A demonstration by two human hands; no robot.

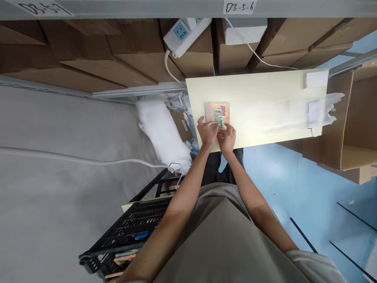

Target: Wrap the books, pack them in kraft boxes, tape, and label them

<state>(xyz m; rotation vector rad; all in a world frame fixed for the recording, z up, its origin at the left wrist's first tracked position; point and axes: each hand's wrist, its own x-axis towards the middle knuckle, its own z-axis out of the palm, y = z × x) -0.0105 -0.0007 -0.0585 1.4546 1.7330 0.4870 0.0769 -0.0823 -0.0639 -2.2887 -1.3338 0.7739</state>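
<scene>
A small flat square packet (224,114) with orange, green and purple print lies on the cream board. What looks like a clear plastic sleeve or film reaches past its left side. My left hand (208,130) is at its lower left corner, with thumb and index finger pinched together at the edge. Close beside it, my right hand (226,139) has curled fingers gripping the packet's lower edge. Exactly what lies between the fingertips is too small to make out.
The cream board (250,88) carries a clear plastic sheet (330,108) and white boxes (316,79) at its right end. Cardboard boxes (194,59) and a power strip (187,35) line the shelf behind. A black crate (141,220) stands lower left, near white wrapping (161,127).
</scene>
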